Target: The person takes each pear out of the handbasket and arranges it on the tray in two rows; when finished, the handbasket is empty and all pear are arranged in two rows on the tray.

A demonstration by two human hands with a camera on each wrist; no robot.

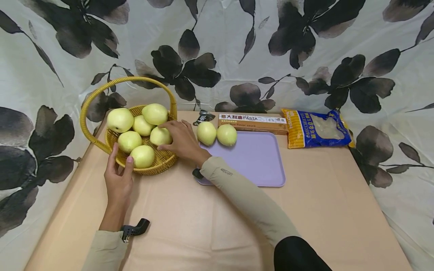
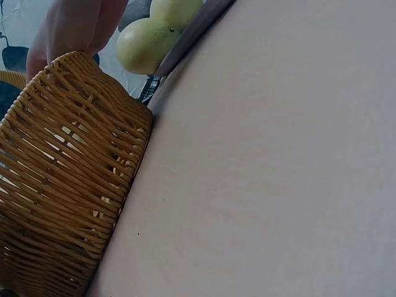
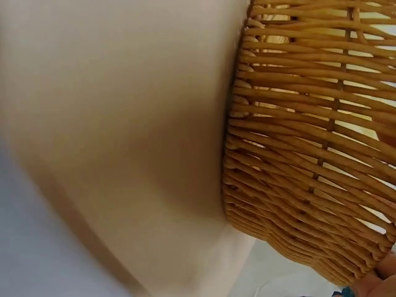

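Pinched between right hand's (image 1: 183,141) fingers and thumb, a pear (image 1: 160,136) sits in a basket (image 1: 164,162) among five others; the left hand (image 1: 118,180), fingers extended, touches the rim, head view. Two pears (image 1: 207,133) rest on a tray (image 1: 251,165). Left wrist: right hand over the rim. Right wrist: woven wall, skin just visible at its rim.
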